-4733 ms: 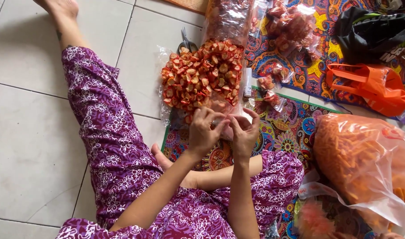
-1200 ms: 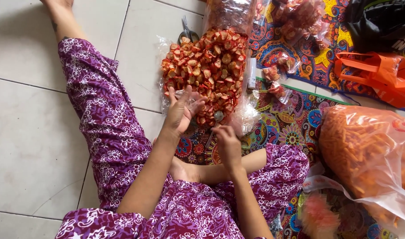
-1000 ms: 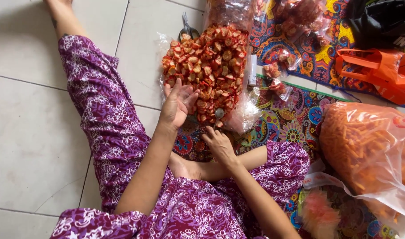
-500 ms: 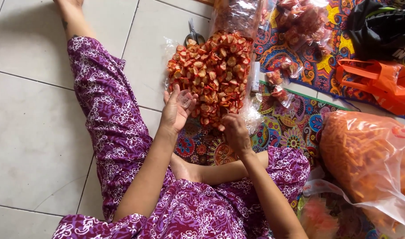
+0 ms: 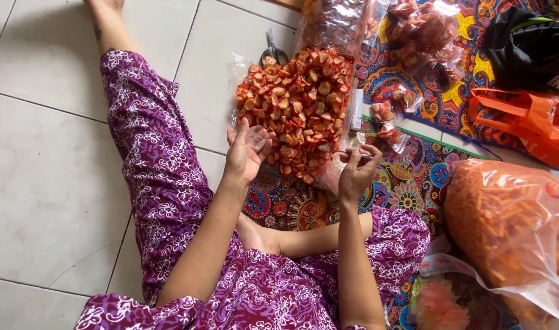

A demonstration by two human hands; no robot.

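Observation:
A heap of orange-red snack chips lies on clear plastic on the floor in front of me. My left hand rests at the heap's near left edge, fingers spread, with a small clear plastic bag lying on its fingers. My right hand hovers at the heap's near right edge, its fingers pinched on a thin piece of clear plastic. My legs in purple flowered cloth frame the spot.
Scissors lie beyond the heap. Small filled snack packets sit on a colourful patterned mat. A big clear bag of orange stick snacks stands right, an orange plastic bag and a black bag at the far right.
Both hands parted from a shared grip near my knee. The left hand stayed by the heap with a small bag on it; the right rose to the heap's right edge.

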